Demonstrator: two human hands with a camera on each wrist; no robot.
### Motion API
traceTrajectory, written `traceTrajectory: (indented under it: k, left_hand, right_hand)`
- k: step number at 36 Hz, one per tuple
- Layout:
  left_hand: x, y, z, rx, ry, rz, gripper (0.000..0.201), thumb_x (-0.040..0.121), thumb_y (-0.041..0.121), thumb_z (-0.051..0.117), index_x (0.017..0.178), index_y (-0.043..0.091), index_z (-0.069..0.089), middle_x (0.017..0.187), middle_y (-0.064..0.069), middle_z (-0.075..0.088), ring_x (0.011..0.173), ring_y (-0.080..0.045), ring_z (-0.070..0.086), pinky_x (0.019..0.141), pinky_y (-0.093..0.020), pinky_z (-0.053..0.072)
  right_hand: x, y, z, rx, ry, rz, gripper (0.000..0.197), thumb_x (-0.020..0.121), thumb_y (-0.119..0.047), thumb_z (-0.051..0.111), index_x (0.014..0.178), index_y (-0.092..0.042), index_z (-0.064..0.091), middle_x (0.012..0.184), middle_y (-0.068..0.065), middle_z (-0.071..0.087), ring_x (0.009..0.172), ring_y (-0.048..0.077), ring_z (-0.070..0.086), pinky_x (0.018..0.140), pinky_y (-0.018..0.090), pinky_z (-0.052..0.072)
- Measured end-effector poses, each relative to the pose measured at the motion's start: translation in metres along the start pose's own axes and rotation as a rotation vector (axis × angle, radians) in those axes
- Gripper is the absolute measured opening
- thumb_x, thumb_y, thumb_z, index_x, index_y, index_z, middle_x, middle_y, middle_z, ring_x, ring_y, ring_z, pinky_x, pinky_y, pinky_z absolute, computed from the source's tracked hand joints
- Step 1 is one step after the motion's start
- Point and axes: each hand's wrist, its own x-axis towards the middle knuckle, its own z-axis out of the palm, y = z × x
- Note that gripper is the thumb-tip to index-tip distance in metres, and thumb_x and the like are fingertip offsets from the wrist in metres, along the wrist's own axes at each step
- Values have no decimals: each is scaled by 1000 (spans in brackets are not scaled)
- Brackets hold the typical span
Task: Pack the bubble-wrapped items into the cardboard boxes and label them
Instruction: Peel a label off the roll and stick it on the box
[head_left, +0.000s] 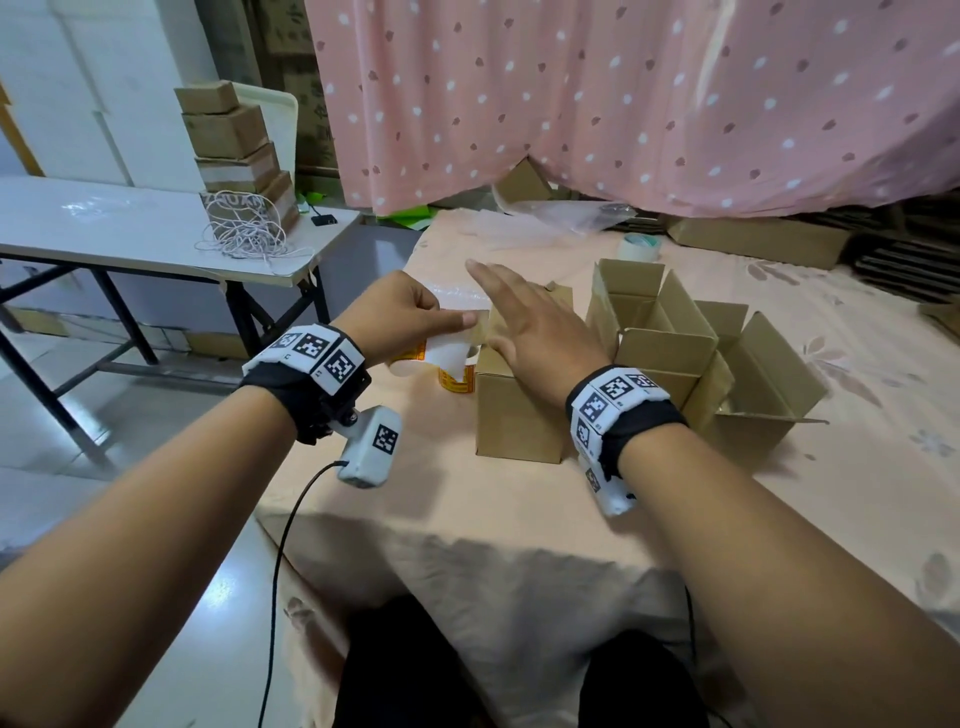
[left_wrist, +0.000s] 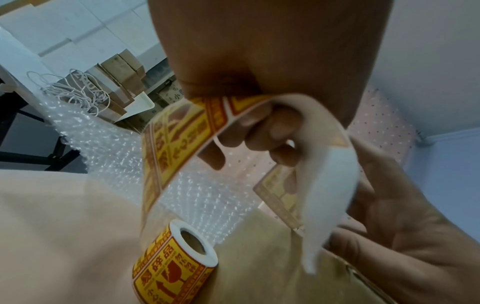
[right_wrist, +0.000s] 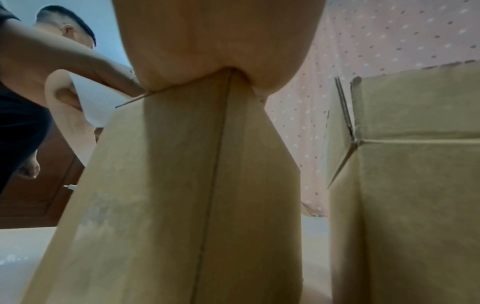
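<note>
My right hand (head_left: 540, 322) lies flat, fingers straight, on the closed brown cardboard box (head_left: 519, 421). My left hand (head_left: 400, 312) pinches the white backing strip (left_wrist: 330, 185) running from the yellow-and-red sticker roll (left_wrist: 174, 265) just left of the box. The stickers carry Chinese characters, a broken-glass symbol and an arrow.

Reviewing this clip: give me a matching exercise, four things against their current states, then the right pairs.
Things:
1. left hand
2. right hand
3. label roll
4. nearest cardboard box

States:
A. closed, flaps down
B. lying on the tablecloth, partly unwound
C. flat, fingers straight, pressing on a box top
D. pinching the label strip

Pairs: 1-D, 2-C, 3-B, 4-A
</note>
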Motion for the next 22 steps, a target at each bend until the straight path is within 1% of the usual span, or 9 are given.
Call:
traceTrajectory:
  k: [3,6,7,9,11,14,17,19,22]
  left_hand:
    - [4,-1,1,43,47,-1,61,82,52,74,52,6,47,41,1,31,36,-11,28,39,-18,23]
    - [6,-2,1,93,74,10,60,83,51,73,48,9,48,41,4,35,37,-9,32,45,-24,28]
    - [7,-2,2,102,75,17,60,83,51,73,50,5,52,43,1,37,40,-9,33,48,-25,30]
    - [7,-2,3,93,59,34,62,81,51,75,59,-4,56,49,-5,41,46,-15,36,51,-29,33]
    - [6,-2,4,91,37,54,62,80,50,77,63,-6,56,51,-7,42,50,-16,37,53,-30,33]
    - [6,-2,5,118,33,89,56,79,49,78,58,1,58,50,-4,44,49,-14,37,51,-27,33]
    - [5,-2,6,148,32,111,54,78,50,78,59,3,60,52,-5,47,49,-13,37,48,-25,33]
    - [6,-3,6,144,17,112,55,76,52,78,62,1,61,53,-7,48,50,-14,38,50,-26,34]
    - [6,-3,4,170,-5,120,53,76,52,79,62,4,61,50,-2,47,49,-13,38,49,-25,34]
  right_hand:
    - [-1,-2,-1,-21,-15,-49,78,94,-21,60,155,-37,13,156,-1,33,136,23,40,104,43,42]
    - [-2,-6,-4,-17,-23,-85,65,96,-24,58,152,-34,26,147,-2,43,127,22,48,94,41,47]
    - [-2,-7,-4,-12,-23,-92,58,97,-25,57,149,-31,32,143,-3,47,122,22,51,90,38,47]
    - [-3,-8,-7,-25,-18,-94,45,99,-29,53,142,-26,41,131,-2,57,111,22,56,80,34,41]
    - [-3,-8,-8,-67,-13,-92,32,101,-30,48,131,-20,48,113,3,64,98,27,58,71,32,32]
    - [-2,-7,-8,-128,-44,-71,22,104,-31,39,111,-15,51,89,7,62,81,31,55,65,34,25]
    - [-2,-7,-7,-127,-53,-34,21,104,-31,38,105,-15,51,81,5,57,75,30,52,64,33,23]
    - [-1,-7,-7,-98,-53,-7,21,103,-32,39,103,-15,51,78,6,58,74,32,52,62,35,26]
    - [-2,-6,-7,-47,-55,31,22,103,-32,39,104,-14,52,78,11,61,73,36,53,60,39,38]
